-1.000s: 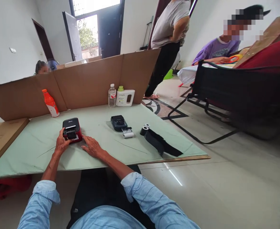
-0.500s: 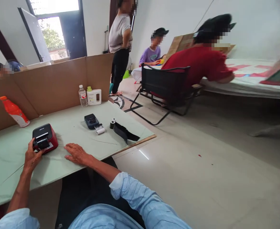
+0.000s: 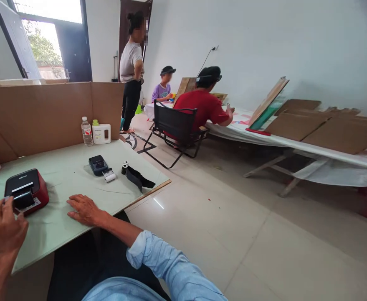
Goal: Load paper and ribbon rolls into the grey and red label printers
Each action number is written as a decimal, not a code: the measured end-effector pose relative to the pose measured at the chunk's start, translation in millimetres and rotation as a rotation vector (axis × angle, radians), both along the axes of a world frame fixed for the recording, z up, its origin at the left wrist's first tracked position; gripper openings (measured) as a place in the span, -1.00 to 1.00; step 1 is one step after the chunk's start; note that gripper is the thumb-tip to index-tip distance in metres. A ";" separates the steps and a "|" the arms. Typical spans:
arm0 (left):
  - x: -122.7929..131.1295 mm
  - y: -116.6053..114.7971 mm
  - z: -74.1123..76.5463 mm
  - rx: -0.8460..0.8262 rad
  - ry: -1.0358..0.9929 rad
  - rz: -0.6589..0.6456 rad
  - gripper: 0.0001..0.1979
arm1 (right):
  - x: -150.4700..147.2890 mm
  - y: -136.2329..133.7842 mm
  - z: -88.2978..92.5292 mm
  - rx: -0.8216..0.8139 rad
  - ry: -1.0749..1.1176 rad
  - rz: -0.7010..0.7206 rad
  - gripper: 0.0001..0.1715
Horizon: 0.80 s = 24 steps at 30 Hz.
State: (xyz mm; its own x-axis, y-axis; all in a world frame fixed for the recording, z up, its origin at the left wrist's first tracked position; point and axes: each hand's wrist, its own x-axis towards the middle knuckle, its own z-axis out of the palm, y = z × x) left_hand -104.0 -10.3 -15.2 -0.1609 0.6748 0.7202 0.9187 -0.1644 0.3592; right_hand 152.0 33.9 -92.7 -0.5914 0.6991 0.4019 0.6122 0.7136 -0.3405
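A red and black label printer [image 3: 26,190] sits on the pale green table [image 3: 77,167] at the left. My left hand [image 3: 5,228] is curled at its front, fingertips on the black flap at the printer's mouth. My right hand [image 3: 83,209] lies flat and open on the table, a little to the right of the printer. Further back lie a small dark printer [image 3: 98,164], a white paper roll [image 3: 110,177] and a black roll with a loose black strip [image 3: 137,177].
A cardboard screen [image 3: 45,113] walls the table's far side, with a water bottle [image 3: 87,131] and a white jug [image 3: 101,132] against it. A person in red sits in a black folding chair [image 3: 174,127] at a long low table [image 3: 296,142]; others are beyond.
My view has swung to the right, so the printer and my hands now sit at the left edge. Both hands keep their places on the printer and the table.
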 end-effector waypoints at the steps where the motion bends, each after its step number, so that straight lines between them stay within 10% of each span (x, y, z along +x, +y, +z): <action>1: 11.3 -3.3 0.3 0.036 0.013 -0.020 -0.38 | 6.0 -0.2 -0.6 -0.005 0.016 -0.017 -0.44; 8: 71.4 33.2 -13.1 -0.059 0.094 -0.290 -0.49 | 52.4 24.6 16.7 0.006 0.229 -0.261 -0.52; 15: 134.8 114.4 -23.5 -0.678 -0.127 -0.475 -0.33 | 107.4 95.3 39.5 -0.100 0.289 -0.544 -0.47; 24: 195.5 189.8 -37.9 -0.712 -0.277 -0.590 -0.50 | 128.0 151.6 27.5 -0.370 0.231 -0.579 -0.60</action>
State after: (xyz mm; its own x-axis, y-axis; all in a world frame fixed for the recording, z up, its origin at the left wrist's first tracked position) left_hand 91.6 179.5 -53.1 0.2411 0.9655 0.0983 0.6258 -0.2321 0.7447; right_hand 280.0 185.5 -65.3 -0.0139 0.9888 0.1483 0.7403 0.1099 -0.6633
